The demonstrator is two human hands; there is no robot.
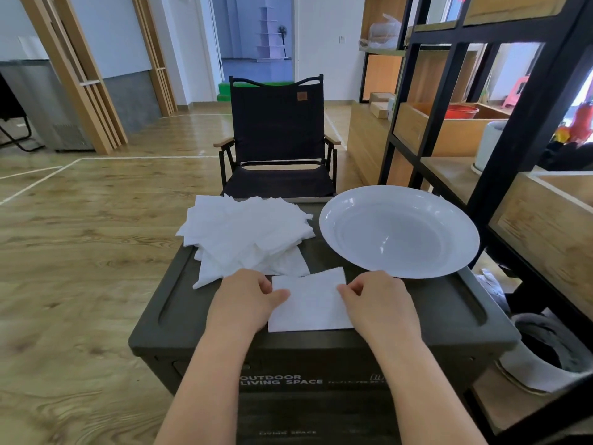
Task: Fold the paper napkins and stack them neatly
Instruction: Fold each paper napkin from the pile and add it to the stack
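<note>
both hands (247,297) (378,300) cover the folded napkin's (309,303) side edges

Two bare forearms rising from the bottom edge of the frame, no sleeves anywhere up to the lower border. Left hand (247,295) left of centre, right hand (378,300) right of centre. No rings, no watch, no bands showing. Short, plain nails on the visible fingertips (265,285).
</note>
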